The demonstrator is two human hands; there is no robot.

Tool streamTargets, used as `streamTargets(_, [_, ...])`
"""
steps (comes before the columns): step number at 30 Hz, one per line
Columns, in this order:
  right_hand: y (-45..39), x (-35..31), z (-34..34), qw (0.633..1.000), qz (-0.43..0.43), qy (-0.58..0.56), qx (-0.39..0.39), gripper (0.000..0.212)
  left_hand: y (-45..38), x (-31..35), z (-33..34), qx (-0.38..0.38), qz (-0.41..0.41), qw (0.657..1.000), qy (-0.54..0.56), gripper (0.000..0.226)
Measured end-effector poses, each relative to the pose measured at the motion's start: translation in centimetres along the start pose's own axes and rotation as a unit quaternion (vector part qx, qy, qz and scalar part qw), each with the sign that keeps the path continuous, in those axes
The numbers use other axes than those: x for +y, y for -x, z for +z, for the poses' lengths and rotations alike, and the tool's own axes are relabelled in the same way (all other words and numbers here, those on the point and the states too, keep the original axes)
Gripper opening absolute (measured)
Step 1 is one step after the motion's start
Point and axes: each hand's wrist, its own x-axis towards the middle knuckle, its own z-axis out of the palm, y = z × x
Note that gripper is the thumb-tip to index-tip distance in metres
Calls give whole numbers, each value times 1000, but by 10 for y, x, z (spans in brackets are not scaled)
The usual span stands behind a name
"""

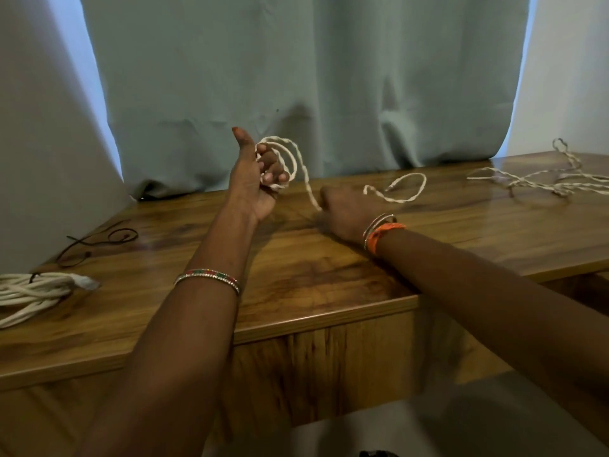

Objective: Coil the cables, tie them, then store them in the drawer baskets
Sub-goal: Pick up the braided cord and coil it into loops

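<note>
Coiling, step one of the three, with tying and storing not yet reached for this cable. Left hand (255, 179) raised above the table (296, 275), thumb up, fingers curled round a few loops of thin white twisted cable (298, 159) wound over them. Right hand (342, 212) low at the table top, knuckles toward the camera, fingers closed on the run of cable coming down from the loops; seems a pinch, though the fingertips are hidden. Beyond the right hand, the free tail lying on the wood in a loose open curl, its end pointing back inward.

Next move, by judgement: bringing the right hand up and round the left fingers to lay on another turn, with enough slack let through the pinch and the loops kept from slipping off the fingertips. Little tail left, so probably only a turn or two before tying.

Cable itself: pale, slim, kinked along its length from the twist, springy enough to hold round loops.

Elsewhere on the table: a second tangle of similar white cable (543, 179) far right, untouched; a thicker white bundle (33, 291) at the left edge, already coiled and seemingly bound; a thin dark cord (99, 242) lying loose behind it. Drawer baskets not in view.
</note>
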Motion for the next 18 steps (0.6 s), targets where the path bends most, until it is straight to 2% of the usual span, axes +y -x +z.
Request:
streamTargets(2, [13,-27,-2,992,-83,93,-2,21,-1,-2,-3,23,6,999,-37,49])
streamTargets(5, [30,-60,-10,982,-154,107,9,18,-4,-10,-10,103,-7,988,-117,44])
streamTargets(8, [43,-78,-33,966,-233,92,61,10,-1,-11,-12,155,-6,950,-269,44])
streamTargets(10, [41,-75,-48,958,-258,95,82,18,8,-10,-8,148,-42,927,-342,41])
streamTargets(13, [23,-58,-62,963,-252,33,94,20,16,-12,2,93,-64,953,-282,35])
streamTargets(15, [12,-46,-63,967,-233,-46,89,20,15,-14,7,70,-59,970,-224,42])
streamTargets(18, [-4,-30,-54,971,-170,-116,123,23,19,-18,17,14,-85,977,-195,56])
